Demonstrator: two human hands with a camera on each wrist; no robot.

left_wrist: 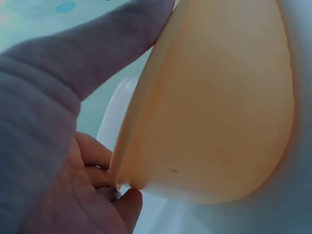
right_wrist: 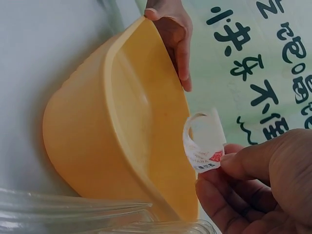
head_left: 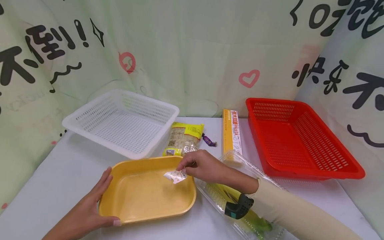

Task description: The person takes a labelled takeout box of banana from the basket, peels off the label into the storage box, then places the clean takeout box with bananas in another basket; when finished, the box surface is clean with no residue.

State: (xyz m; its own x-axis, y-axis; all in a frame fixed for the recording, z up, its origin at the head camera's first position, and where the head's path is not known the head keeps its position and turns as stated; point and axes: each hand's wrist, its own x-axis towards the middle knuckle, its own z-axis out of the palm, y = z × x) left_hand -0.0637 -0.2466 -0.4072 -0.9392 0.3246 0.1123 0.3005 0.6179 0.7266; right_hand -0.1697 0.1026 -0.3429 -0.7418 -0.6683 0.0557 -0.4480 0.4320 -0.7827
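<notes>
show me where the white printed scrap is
In the head view, the white printed scrap is just left of centre, pinched in the right hand above the right part of the yellow tray.

A pale green fabric backdrop with thick black Chinese characters and thin red heart outlines hangs in loose folds (its right side angles forward) behind a smooth white worktop under soft, even light.

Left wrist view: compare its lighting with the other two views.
Left wrist: dim, bluish, the left hand greyish and shaded; head: brighter, the yellow tray clearly lit; right wrist: also brighter, with pale highlights along the clear plastic.
</notes>
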